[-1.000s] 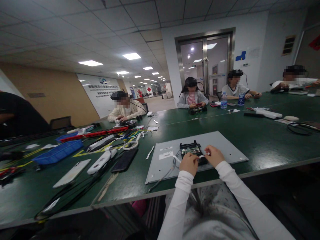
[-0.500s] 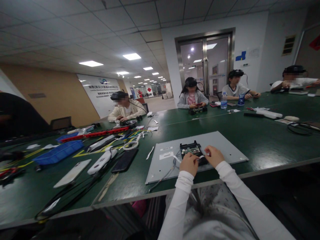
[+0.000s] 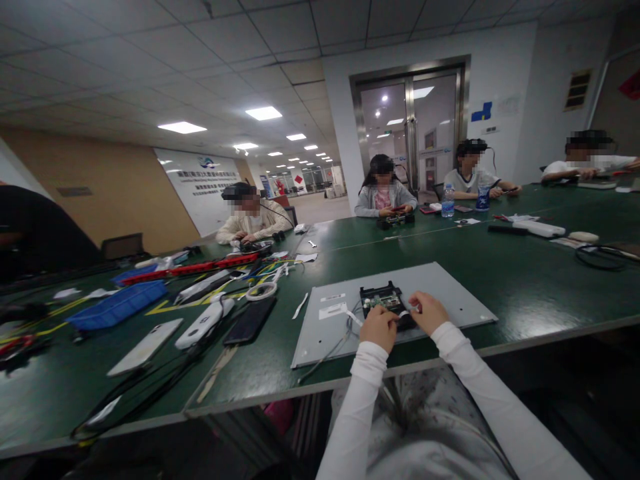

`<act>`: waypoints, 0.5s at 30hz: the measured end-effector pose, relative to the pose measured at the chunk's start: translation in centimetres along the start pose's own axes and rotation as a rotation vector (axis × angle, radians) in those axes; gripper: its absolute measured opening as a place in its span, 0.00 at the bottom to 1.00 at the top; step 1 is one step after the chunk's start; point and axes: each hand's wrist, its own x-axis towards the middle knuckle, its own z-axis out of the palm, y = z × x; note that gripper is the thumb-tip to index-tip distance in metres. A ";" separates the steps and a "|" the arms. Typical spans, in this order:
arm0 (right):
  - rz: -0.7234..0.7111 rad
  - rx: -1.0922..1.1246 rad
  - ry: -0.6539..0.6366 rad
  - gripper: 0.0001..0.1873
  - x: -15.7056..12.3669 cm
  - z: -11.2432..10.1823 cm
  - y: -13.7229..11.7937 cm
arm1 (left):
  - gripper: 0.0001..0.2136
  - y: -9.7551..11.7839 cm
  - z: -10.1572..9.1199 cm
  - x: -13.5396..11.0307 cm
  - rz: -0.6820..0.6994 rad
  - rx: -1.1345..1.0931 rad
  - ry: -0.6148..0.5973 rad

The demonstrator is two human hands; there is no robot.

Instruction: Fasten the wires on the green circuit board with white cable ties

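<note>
A grey metal panel (image 3: 450, 293) lies flat on the green table (image 3: 525, 280) in front of me. On it sits a small black module with a green circuit board (image 3: 381, 297), and thin wires run off its left side. My left hand (image 3: 379, 328) is closed at the module's near edge. My right hand (image 3: 429, 312) is closed beside it, and the two hands pinch a small white strip (image 3: 404, 313) between them.
Left of the panel lie a dark phone (image 3: 249, 320), a white device (image 3: 204, 322), a white phone (image 3: 144, 346), a blue tray (image 3: 116, 304), cables and a red strip (image 3: 190, 268). Several seated people work across the table. A water bottle (image 3: 447, 201) stands far back.
</note>
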 end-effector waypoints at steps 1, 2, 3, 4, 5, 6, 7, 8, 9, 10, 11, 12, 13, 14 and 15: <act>-0.001 -0.001 0.000 0.10 0.0 0.0 0.0 | 0.13 0.0 0.0 0.0 0.000 0.001 -0.004; -0.001 -0.002 -0.002 0.10 0.0 0.0 0.0 | 0.13 0.0 0.0 0.0 -0.001 0.002 -0.006; 0.000 -0.004 -0.003 0.10 0.0 0.0 0.0 | 0.13 0.1 -0.1 0.0 -0.005 0.002 -0.007; 0.000 -0.007 -0.003 0.10 0.0 0.0 0.0 | 0.13 0.1 -0.1 0.0 -0.012 0.003 -0.006; -0.001 -0.011 -0.002 0.10 0.0 0.0 0.0 | 0.12 0.1 -0.1 0.0 -0.021 0.003 -0.004; -0.002 -0.014 -0.003 0.10 0.0 0.0 0.0 | 0.12 0.1 -0.1 0.0 -0.031 0.004 -0.003; -0.003 -0.016 -0.002 0.10 0.0 0.0 0.0 | 0.12 0.1 0.0 0.0 -0.040 0.006 -0.003; -0.003 -0.019 -0.001 0.10 0.0 0.0 0.0 | 0.12 0.1 0.0 0.0 -0.046 0.008 -0.006; -0.003 -0.021 -0.001 0.10 0.0 0.0 0.0 | 0.12 0.1 0.0 -0.1 -0.050 0.012 -0.009; -0.003 -0.023 -0.001 0.10 0.0 0.1 0.0 | 0.12 0.1 -0.1 -0.1 -0.054 0.017 -0.013; -0.003 -0.024 -0.002 0.11 0.0 0.1 0.0 | 0.12 0.1 -0.1 -0.1 -0.058 0.022 -0.016; -0.005 -0.024 0.000 0.11 0.0 0.1 0.1 | 0.12 0.2 -0.1 -0.1 -0.062 0.029 -0.019; -0.007 -0.025 0.001 0.11 0.1 0.2 0.1 | 0.12 0.2 -0.2 -0.1 -0.065 0.035 -0.023; -0.008 -0.025 0.002 0.12 0.1 0.2 0.2 | 0.11 0.2 -0.2 -0.1 -0.069 0.041 -0.029; -0.009 -0.026 0.002 0.12 0.1 0.3 0.3 | 0.11 0.3 -0.2 -0.1 -0.073 0.045 -0.036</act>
